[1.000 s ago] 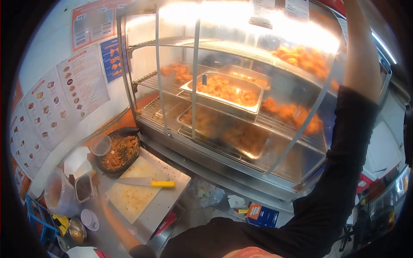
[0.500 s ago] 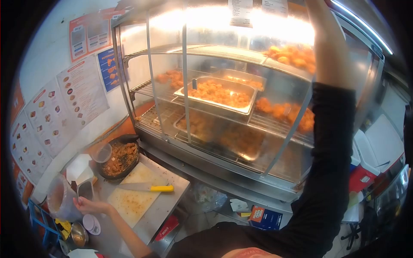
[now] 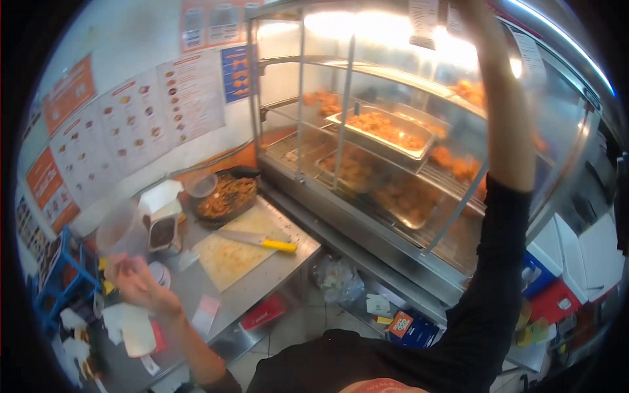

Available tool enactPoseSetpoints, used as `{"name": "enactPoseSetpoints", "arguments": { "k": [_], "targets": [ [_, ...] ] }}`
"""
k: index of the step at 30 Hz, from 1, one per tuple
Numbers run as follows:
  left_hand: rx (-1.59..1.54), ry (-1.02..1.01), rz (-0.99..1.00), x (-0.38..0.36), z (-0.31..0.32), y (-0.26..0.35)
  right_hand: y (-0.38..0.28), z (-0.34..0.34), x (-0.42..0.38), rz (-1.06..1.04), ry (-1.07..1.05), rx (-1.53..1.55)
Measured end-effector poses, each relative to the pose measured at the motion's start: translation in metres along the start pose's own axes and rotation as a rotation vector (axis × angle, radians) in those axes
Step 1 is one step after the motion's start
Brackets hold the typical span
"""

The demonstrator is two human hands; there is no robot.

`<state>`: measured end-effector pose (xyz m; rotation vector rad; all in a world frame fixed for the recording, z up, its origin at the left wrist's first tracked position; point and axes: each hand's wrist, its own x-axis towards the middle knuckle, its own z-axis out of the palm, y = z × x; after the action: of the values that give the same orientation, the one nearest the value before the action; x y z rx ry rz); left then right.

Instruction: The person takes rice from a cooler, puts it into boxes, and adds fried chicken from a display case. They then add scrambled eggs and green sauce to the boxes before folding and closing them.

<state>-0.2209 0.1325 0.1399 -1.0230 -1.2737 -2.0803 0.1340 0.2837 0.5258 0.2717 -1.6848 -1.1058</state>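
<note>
Head view: left hand has moved away from the metal container.

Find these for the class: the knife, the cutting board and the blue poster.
Knife [image 3: 279, 245]: head view, on its yellow handle.
Cutting board [image 3: 223, 270]: head view, on its bare surface below the blade.
Blue poster [image 3: 236, 74]: head view, near its middle.

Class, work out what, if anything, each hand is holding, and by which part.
Nothing held can be made out in the blurred left hand. The right forearm runs up to the picture's top edge, so that hand's hold cannot be told.
</note>
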Motion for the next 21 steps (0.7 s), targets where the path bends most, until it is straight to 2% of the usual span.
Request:
{"name": "enactPoseSetpoints", "arguments": {
  "k": [1, 2, 3, 4, 5, 6, 8, 9, 10, 12, 14, 16, 18, 19, 20, 21],
  "targets": [
    [0.075, -0.059, 0.151, 0.008, 0.004, 0.036, -0.020, 0.031, -0.008, 0.025, -0.086, 0.216],
    [0.152, -0.122, 0.302, 0.012, -0.001, 0.057, -0.062, 0.055, -0.021, 0.029, -0.059, 0.239],
    [0.188, -0.116, 0.310, 0.011, -0.018, 0.062, -0.128, 0.067, -0.036, 0.131, -0.103, 0.504],
    [0.397, -0.161, 0.349, 0.007, -0.036, 0.064, -0.185, 0.062, -0.040, 0.222, -0.150, 0.772],
    [0.608, -0.206, 0.380, 0.001, -0.054, 0.065, -0.229, 0.048, -0.036, 0.264, -0.305, 0.928],
    [0.210, -0.291, 0.299, -0.008, -0.072, 0.063, -0.266, 0.050, -0.048, 0.209, -0.285, 1.046],
    [0.142, -0.659, -0.316, 0.003, -0.109, 0.115, -0.314, 0.032, -0.058, 0.469, -0.136, 1.145],
    [0.414, -0.740, -0.147, 0.000, -0.122, 0.131, -0.328, 0.025, -0.069, 0.561, -0.139, 1.075],
    [0.687, -0.814, 0.021, -0.008, -0.134, 0.144, -0.337, 0.018, -0.079, 0.613, -0.195, 1.136],
    [0.610, -0.811, 0.210, -0.034, -0.148, 0.149, -0.369, 0.014, -0.099, 0.748, -0.244, 1.294],
    [0.193, -0.938, -0.332, -0.072, -0.166, 0.129, -0.411, 0.016, -0.113, 0.785, -0.190, 1.389],
    [-0.178, -1.091, -0.879, -0.121, -0.194, 0.099, -0.447, 0.016, -0.124, 0.844, 0.042, 1.682],
    [-0.371, -1.016, -1.297, -0.168, -0.204, 0.091, -0.484, 0.017, -0.131, 0.931, 0.322, 2.021],
    [-0.365, -1.007, -1.289, -0.190, -0.208, 0.086, -0.501, 0.016, -0.136, 0.890, 0.300, 2.098],
    [-0.337, -1.026, -1.352, -0.212, -0.213, 0.081, -0.503, 0.006, -0.131, 0.901, 0.097, 2.136],
    [-0.309, -1.045, -1.417, -0.225, -0.217, 0.078, -0.505, -0.005, -0.121, 0.817, -0.151, 1.986]
  ]
}}
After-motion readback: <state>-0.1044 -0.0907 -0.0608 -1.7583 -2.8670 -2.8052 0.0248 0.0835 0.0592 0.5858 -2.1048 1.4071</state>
